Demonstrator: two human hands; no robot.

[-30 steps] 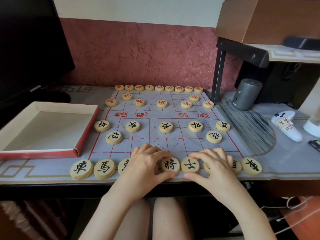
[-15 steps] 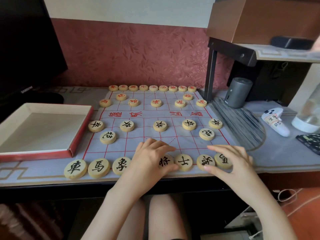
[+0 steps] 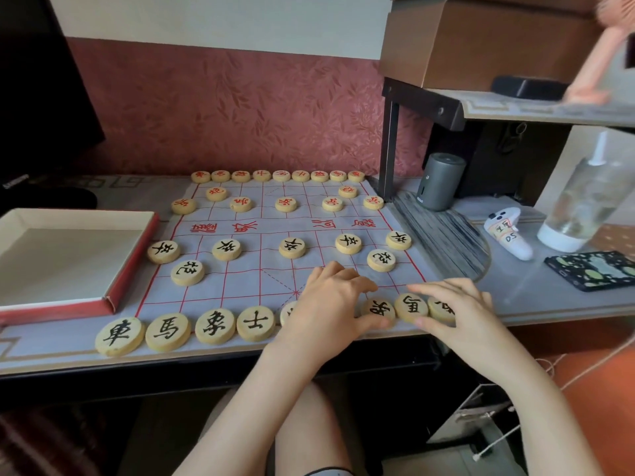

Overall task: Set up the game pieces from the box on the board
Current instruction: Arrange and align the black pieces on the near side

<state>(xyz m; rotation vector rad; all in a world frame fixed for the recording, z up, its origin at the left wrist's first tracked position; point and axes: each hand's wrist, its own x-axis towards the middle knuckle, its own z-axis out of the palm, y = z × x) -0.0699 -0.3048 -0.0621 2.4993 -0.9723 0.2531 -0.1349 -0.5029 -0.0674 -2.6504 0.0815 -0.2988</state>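
Bare left hand and right hand, bare forearms and thighs, sliver of pale dark-edged cloth.

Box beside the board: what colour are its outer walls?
Red on the outside of the box, pale plain cardboard inside; the head view shows it.
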